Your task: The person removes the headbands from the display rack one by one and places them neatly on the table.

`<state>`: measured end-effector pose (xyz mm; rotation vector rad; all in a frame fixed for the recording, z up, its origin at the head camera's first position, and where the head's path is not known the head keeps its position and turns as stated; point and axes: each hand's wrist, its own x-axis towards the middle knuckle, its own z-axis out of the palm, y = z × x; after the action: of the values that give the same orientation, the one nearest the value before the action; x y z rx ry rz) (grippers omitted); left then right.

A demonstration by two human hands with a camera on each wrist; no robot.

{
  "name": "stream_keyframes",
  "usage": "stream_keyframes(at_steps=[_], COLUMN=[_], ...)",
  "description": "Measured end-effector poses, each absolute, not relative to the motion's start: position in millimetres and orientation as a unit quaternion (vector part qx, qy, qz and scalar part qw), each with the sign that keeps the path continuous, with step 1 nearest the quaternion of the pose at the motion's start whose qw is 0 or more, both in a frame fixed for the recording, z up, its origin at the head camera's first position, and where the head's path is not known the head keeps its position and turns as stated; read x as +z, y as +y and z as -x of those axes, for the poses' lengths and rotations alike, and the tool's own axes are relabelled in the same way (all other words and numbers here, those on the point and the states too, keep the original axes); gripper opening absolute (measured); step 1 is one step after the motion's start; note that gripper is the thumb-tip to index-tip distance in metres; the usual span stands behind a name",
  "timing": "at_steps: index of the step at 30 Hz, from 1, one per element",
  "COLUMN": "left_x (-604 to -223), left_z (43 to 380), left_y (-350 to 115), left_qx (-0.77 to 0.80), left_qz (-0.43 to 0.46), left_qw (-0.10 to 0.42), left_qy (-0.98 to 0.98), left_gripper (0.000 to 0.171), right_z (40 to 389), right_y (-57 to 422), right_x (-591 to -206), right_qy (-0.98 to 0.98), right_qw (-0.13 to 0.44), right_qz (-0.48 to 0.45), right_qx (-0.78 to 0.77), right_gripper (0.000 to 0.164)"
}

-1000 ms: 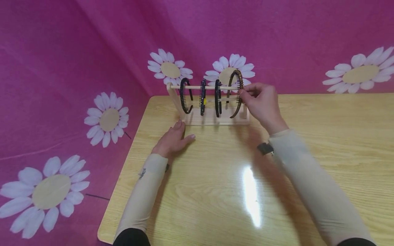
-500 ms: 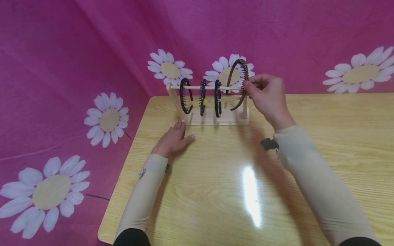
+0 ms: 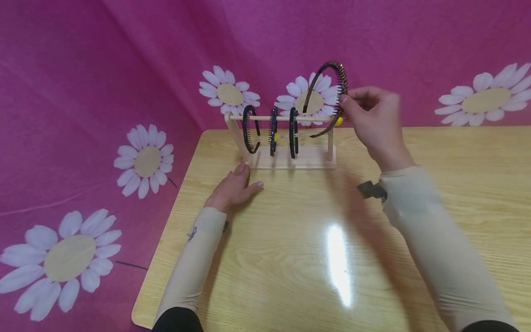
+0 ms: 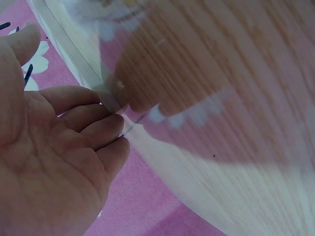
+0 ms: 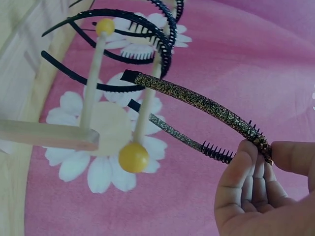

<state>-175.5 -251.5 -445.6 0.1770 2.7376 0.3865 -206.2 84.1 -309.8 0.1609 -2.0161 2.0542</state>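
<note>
We see the right hand (image 3: 375, 122) raised above the tabletop (image 3: 269, 272), just beyond the right end of the wooden rack (image 3: 315, 161), its palm turned toward the rack and its forearm slanting up from the near edge. Thumb and forefinger meet in a pinch on one side of the gold-glitter headband (image 5: 197, 102), with the other fingers curled behind. We find this headband over the rack's right end, arch upward and tilted, one tip behind the upper rod (image 3: 284, 118) and the other in front, near the rod's yellow ball (image 5: 133, 158); we cannot tell whether it touches the rod.

The left hand (image 3: 232, 186) lies low at the tabletop, toward the left edge, its back uppermost. Its fingers are loosely extended and grip nothing, and the thumb spreads out to the right. The fingertips reach the front left corner of the rack's base; how firmly they bear on it we cannot tell.

The rack stands near the tabletop's far edge, by the far left corner, and three dark headbands (image 3: 292, 143) hang spaced along it. Behind, we see pink cloth (image 3: 394, 55) with daisies.
</note>
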Motion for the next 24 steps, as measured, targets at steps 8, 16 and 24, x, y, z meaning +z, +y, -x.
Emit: stream_keyframes(at_steps=[8, 16, 24], left_x=[-444, -443, -445], left_z=[174, 175, 176], left_y=[-251, -251, -251], left_qx=[0.136, 0.138, 0.135], left_qz=[-0.061, -0.062, -0.064], left_qw=[0.188, 0.191, 0.191], left_qy=[0.971, 0.970, 0.970], left_gripper=[0.090, 0.090, 0.089], right_z=[203, 194, 186], right_y=[95, 109, 121], right_x=[-303, -294, -291], right_qy=[-0.652, -0.596, -0.561], right_qw=[0.137, 0.120, 0.060], right_qz=[-0.064, -0.061, -0.051], right_qx=[0.743, 0.792, 0.824], right_gripper=[0.010, 0.012, 0.016])
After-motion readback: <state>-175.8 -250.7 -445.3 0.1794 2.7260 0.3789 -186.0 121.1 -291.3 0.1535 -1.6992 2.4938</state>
